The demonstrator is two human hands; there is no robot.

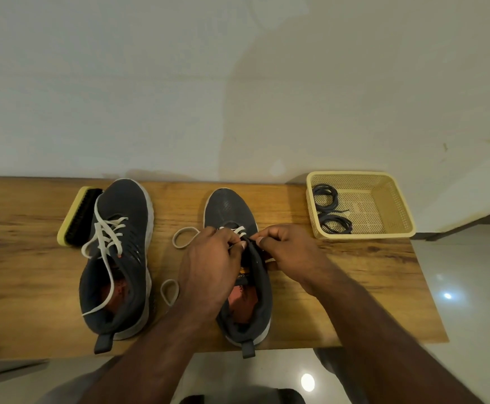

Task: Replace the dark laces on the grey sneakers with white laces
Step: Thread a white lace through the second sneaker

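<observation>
Wooden tabletop bearing two grey sneakers: left sneaker loosely white-laced; right sneaker, centre, partly laced. Both hands' grips, left hand and right hand, pinch its white lace. Dark laces lie coiled in a basket.

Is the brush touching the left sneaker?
Touching: in the head view the brush lies against the left sneaker's outer side near the toe, no gap between them.

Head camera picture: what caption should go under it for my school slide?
Both hands, left hand and right hand, thread a white lace through the right-side grey sneaker; dark laces sit in the basket.
</observation>
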